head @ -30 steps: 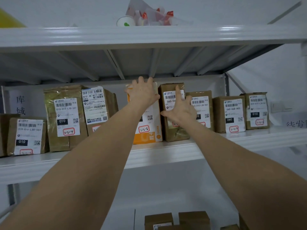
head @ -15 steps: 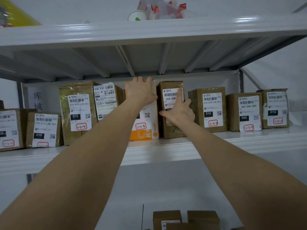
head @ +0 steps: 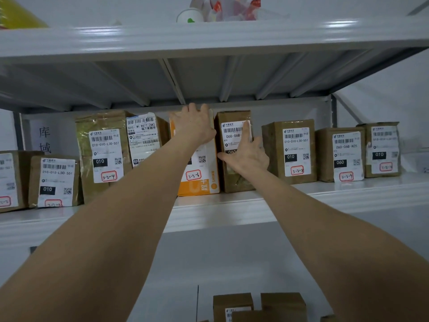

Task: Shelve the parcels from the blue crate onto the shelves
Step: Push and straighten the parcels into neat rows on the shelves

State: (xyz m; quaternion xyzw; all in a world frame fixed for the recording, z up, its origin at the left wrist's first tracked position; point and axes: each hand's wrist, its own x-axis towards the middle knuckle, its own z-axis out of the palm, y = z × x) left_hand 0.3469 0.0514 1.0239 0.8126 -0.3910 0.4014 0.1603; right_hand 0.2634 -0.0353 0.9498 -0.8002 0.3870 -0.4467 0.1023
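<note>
Head view, stock as seen.

1. Upper shelf (head: 209,38): white metal; its ribbed underside spans the whole width.
2. Middle shelf (head: 232,212): white metal, carrying one row of upright parcels with their labels facing out.
3. Left forearm (head: 116,228) and right forearm (head: 325,228): bare, both reaching up to the middle of the row.
4. Tall taped parcel (head: 102,154): brown, label 010, red-boxed mark 3-2-4, left of centre.
5. Orange-and-white parcel (head: 202,182): centre of the row, standing on the middle shelf, its right side just beside the next item.
6. Brown parcel (head: 234,135): label 060-06B, upright, with a gap on its right.
7. Parcel marked 010-010-L30-551 (head: 290,149): right of that gap.
8. Parcel marked 060-06B-A05 (head: 341,154) and the end parcel (head: 380,149): at the right end, close together.
9. White-labelled parcel (head: 144,138): between items 4 and 5, set further back.
10. Low parcel (head: 55,180): label 010, at the left.
11. Lower parcels (head: 234,303): brown boxes at the bottom edge, on a level below.
12. Left grip (head: 196,126): laid on the upper front of the orange-and-white parcel, fingers hooked over its top edge.
13. Right grip (head: 246,156): flat against the front of the brown parcel, fingers straight and pointing up, thumb reaching to the seam between items 5 and 6.
14. Paper sign (head: 45,139): on the back wall, handwritten characters.
15. White cup (head: 189,16) and clear bag (head: 232,9): on the upper shelf.
</note>
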